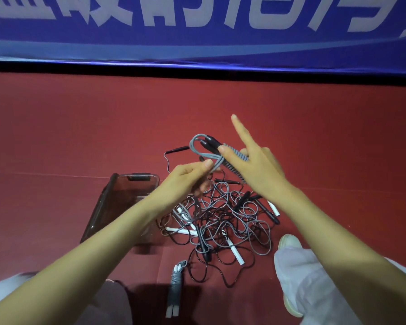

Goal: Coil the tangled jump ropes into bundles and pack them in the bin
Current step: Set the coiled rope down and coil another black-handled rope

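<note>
A grey jump rope (203,147) with black handles is held up above the floor between both hands. My right hand (256,165) grips its wound, coiled part, with the index finger pointing up and away. My left hand (188,177) pinches a grey strand of the same rope between thumb and fingers. Below lies a tangled pile of grey and black ropes (223,224) with white and black handles. A clear brown-tinted bin (117,207) stands on the floor to the left of the pile, partly hidden by my left forearm. One coiled grey bundle (176,287) with white handles lies near me.
Red floor mat (80,127) all around. A blue banner (197,31) runs along the far edge. My knees and a white shoe (288,245) sit at the bottom, the shoe just right of the pile. A black handle (177,150) lies behind the pile.
</note>
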Tool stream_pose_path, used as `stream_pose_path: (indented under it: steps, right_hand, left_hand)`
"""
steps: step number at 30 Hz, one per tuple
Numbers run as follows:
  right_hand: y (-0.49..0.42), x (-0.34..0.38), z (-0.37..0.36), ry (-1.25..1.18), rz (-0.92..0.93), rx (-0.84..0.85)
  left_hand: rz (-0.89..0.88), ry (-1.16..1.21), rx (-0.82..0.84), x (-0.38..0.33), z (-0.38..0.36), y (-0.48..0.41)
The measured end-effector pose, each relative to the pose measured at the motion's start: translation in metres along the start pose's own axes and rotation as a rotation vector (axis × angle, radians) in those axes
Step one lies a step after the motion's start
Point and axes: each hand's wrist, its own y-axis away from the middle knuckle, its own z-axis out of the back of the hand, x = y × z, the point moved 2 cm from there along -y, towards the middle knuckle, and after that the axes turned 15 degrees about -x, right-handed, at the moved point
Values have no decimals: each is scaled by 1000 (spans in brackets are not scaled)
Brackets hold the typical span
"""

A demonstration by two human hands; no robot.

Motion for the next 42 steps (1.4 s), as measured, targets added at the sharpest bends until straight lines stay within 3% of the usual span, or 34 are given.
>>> stream_pose_path:
  steps: [4,9,14,16,19,22,30,34,36,39,42]
  right_hand:
    - [-3,-2,4,92,-2,-46]
    - [0,-1,-5,-143,-99,-81]
    - [-2,0,1,-353,-176,-123]
    - [-7,-3,8,-390,-189,-113]
    - [-13,-9,11,-425,-192,-92]
    - [-12,-7,8,-460,-167,43]
    - [11,18,-5,-508,-100,497]
    - [17,10,-19,-337,-175,698]
    - [17,3,-25,-64,-146,747]
    - [14,1,-29,388,-9,556]
    - [2,5,-21,500,33,241]
  left_hand:
    - [-21,-81,47,-4,17,-7]
    - [-53,-111,56,-3,22,-9]
    - [-35,-374,-55,9,33,-13]
    - [56,-281,-4,14,36,-15]
    - [163,45,31,19,36,-18]
    - [129,175,-14,24,43,-23]
    - [94,46,-141,15,39,-24]
    - [69,30,-85,0,36,-21]
    - [-79,-186,-109,-7,32,-21]
    - [-258,-396,-161,-7,19,-14]
    - [-228,-185,-280,-8,8,-6]
